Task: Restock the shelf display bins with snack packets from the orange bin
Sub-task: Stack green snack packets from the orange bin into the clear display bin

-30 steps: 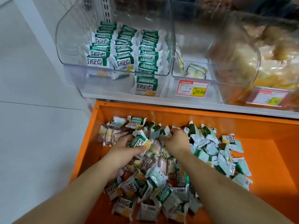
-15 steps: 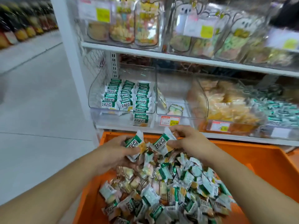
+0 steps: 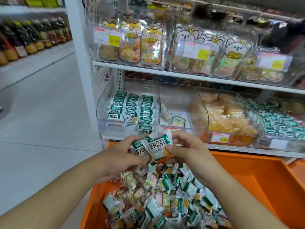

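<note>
Both hands have a grip on snack packets: left hand (image 3: 118,156) is curled round one green-and-white packet (image 3: 138,148), right hand (image 3: 189,149) pinches a second packet (image 3: 159,146) that overlaps it, both held up over the orange bin (image 3: 247,176). Tons more loose packets (image 3: 165,195) are heaped in that bin. On the shelf behind, the left clear display bin (image 3: 105,103) has neat rows of the same packets (image 3: 130,106), and the display bin next to it (image 3: 178,100) looks nearly bare.
</note>
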Demonstrator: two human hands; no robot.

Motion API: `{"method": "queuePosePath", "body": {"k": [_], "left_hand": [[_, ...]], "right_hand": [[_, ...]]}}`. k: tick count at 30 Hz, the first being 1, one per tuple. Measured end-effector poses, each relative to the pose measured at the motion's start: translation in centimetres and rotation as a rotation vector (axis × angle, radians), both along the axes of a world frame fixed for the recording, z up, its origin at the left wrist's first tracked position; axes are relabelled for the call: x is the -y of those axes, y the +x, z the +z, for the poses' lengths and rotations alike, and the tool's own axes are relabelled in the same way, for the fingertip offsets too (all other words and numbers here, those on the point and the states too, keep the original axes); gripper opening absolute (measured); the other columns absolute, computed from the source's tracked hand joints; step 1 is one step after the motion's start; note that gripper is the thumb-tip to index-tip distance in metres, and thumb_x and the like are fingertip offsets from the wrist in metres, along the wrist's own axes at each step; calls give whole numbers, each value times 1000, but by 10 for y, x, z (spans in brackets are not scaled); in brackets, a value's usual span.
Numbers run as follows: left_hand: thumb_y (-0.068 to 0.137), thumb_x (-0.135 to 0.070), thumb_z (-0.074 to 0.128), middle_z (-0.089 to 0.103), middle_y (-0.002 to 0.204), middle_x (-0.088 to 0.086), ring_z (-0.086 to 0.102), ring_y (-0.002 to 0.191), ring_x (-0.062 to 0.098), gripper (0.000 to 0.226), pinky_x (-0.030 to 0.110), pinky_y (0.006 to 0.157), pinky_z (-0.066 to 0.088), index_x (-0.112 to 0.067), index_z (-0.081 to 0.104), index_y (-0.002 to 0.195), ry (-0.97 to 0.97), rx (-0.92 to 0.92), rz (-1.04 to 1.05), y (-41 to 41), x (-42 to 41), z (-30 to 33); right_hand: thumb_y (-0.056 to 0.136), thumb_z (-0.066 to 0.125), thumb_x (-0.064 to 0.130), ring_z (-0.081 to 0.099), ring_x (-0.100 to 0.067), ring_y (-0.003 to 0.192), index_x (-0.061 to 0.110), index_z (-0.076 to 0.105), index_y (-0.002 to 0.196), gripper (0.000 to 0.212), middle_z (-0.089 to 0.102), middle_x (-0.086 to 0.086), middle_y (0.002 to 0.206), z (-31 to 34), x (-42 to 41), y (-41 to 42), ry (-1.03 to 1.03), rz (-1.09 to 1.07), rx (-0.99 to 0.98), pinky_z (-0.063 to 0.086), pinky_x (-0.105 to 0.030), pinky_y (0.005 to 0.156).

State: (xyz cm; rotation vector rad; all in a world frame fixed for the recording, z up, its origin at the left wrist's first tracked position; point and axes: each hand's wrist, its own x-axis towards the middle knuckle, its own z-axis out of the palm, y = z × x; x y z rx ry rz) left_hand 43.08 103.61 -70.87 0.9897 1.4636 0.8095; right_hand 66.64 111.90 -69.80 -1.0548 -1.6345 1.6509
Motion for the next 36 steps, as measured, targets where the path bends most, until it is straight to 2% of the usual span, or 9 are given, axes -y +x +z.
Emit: {"method": "queuePosePath", "body": {"k": [4, 9, 11, 15, 19, 23, 26, 31, 36], "left_hand": [[81, -12, 90, 79, 113, 6, 74, 93, 21, 85, 39, 89, 57, -40, 44, 147, 0, 122, -81, 4, -7, 6], [69, -53, 95, 76, 118, -12, 75, 107, 14, 87, 44, 105, 56, -49, 48, 142, 61, -83, -65, -2, -16, 2], [74, -47, 93, 76, 113, -16, 75, 104, 12, 76, 44, 103, 57, -49, 52, 138, 82, -116, -49, -4, -20, 2], [76, -36, 94, 76, 102, -19, 76, 93, 8, 65, 40, 96, 61, -50, 57, 127, 115, -196, -12, -11, -28, 10], [78, -44, 90, 69, 109, -22, 69, 89, -9, 75, 14, 76, 53, -52, 45, 137, 173, -384, -14, -30, -35, 30], [74, -42, 92, 70, 111, -19, 71, 89, -2, 72, 20, 81, 56, -42, 49, 132, 238, -471, 85, -62, -65, 44], [78, -31, 93, 73, 103, -17, 71, 84, -4, 67, 16, 72, 52, -34, 48, 128, 252, -608, 46, -80, -98, 47], [74, -28, 93, 76, 102, -6, 74, 90, 14, 78, 43, 84, 62, -35, 45, 134, 136, -818, -70, -105, -144, 35], [74, -35, 85, 59, 134, 0, 65, 105, 20, 92, 36, 86, 54, -33, 35, 151, -11, -877, -210, -111, -161, 24]], "right_hand": [[94, 77, 10, 58, -13, 74, 15, 71, 101, 11, 58, 14, 73, -1, -2, -9, 203, 11, 122, 53, -28, 69], [90, 82, 25, 64, -10, 80, 32, 71, 92, 13, 69, 9, 83, -7, -4, -22, 351, 78, 240, 54, -30, 73], [86, 84, 33, 67, -14, 88, 29, 69, 101, 22, 70, 5, 92, -12, -8, -25, 350, 41, 285, 59, -41, 81], [82, 83, 40, 65, -8, 108, 43, 62, 125, 48, 66, 11, 116, -11, -15, -33, 312, 50, 288, 61, -39, 88], [93, 77, 30, 61, 2, 113, 48, 53, 137, 53, 60, 23, 124, -4, -20, -42, 374, 80, 300, 56, -27, 93], [96, 74, 22, 62, -4, 112, 42, 55, 133, 46, 62, 14, 122, -4, -30, -42, 356, 28, 247, 54, -26, 94], [96, 74, 21, 62, -2, 114, 41, 57, 130, 43, 64, 16, 119, -8, -37, -39, 344, 7, 248, 53, -24, 94], [96, 73, 25, 61, -1, 115, 43, 56, 128, 40, 63, 22, 116, -16, -47, -36, 340, 10, 287, 53, -26, 93], [95, 74, 23, 62, -1, 112, 41, 59, 125, 38, 64, 21, 112, -22, -54, -34, 323, 0, 296, 52, -22, 91]]}}
